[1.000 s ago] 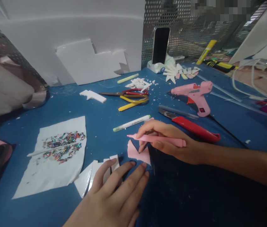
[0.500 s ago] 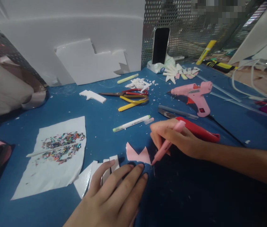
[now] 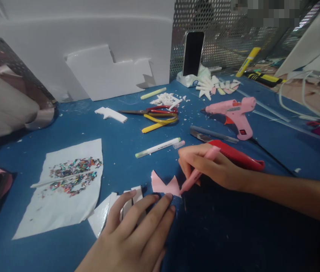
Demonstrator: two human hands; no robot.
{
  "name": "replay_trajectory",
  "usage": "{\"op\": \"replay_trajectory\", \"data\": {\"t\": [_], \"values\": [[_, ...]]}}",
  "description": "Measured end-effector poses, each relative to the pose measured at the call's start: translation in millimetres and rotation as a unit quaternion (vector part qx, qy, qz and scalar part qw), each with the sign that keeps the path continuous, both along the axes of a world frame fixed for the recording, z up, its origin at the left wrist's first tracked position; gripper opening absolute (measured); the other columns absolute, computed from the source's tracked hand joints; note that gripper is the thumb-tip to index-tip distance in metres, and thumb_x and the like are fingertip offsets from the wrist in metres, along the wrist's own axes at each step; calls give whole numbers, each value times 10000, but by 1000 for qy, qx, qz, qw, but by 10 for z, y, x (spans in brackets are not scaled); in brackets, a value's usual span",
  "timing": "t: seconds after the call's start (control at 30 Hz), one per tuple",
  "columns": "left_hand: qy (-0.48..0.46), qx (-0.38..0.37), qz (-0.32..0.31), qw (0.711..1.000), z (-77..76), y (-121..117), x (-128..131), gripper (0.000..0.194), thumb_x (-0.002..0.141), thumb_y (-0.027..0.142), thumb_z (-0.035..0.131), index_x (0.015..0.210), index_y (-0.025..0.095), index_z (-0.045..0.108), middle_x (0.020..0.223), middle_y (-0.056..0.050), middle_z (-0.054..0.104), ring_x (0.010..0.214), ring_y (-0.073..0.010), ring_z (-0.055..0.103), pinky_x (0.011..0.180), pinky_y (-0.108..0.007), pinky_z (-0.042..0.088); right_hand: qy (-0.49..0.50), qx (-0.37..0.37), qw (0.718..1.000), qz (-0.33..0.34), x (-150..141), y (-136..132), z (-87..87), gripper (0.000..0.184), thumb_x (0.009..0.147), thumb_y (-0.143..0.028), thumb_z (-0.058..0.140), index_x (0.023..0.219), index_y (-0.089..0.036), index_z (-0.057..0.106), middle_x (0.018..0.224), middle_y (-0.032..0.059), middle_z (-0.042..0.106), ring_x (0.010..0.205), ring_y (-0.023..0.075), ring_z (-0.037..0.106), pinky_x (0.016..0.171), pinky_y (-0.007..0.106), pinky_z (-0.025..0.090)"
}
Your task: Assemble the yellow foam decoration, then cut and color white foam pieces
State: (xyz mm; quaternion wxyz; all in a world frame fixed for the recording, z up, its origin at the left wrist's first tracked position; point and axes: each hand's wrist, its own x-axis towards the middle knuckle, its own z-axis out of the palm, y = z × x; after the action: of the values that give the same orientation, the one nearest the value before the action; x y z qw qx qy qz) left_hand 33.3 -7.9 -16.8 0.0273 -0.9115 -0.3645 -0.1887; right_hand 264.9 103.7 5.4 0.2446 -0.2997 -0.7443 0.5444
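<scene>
My right hand (image 3: 208,166) grips a pink marker (image 3: 198,172) like a pen, its tip touching the right corner of a small pink foam piece (image 3: 164,186) with two points. My left hand (image 3: 137,230) lies flat on the blue table (image 3: 205,234), fingers stretched out, fingertips just below the pink piece and partly over white foam scraps (image 3: 103,213).
A white paper with glitter bits (image 3: 69,177) lies to the left. Behind my hands are a white marker (image 3: 158,147), a red cutter (image 3: 233,153), a pink glue gun (image 3: 232,113), red and yellow scissors (image 3: 157,117), a phone (image 3: 193,53) and white foam board (image 3: 106,71).
My right hand turned the pink marker from lying crosswise to pointing down, then brought its tip onto the pink piece's right corner. My left hand stayed put.
</scene>
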Motion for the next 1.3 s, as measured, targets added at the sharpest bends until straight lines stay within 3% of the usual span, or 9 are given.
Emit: {"op": "replay_trajectory", "data": {"t": [0.57,1.3], "values": [[-4,3,3,1000,-21,-24,-8,369,900,335,596,1251,224,627,1321,10,629,1164,-191,536,1198,-422,80,11,-9,1000,6,8,9,-25,480,1005,-379,408,633,-124,572,603,9,568,511,76,518,499,202,406],[-10,-4,10,1000,-4,-25,-2,367,902,331,604,1252,225,627,1314,13,634,1164,-190,543,1199,-415,82,19,-22,1000,-8,-18,4,-10,536,998,-459,400,615,-126,572,575,23,584,497,81,522,466,189,420]]}}
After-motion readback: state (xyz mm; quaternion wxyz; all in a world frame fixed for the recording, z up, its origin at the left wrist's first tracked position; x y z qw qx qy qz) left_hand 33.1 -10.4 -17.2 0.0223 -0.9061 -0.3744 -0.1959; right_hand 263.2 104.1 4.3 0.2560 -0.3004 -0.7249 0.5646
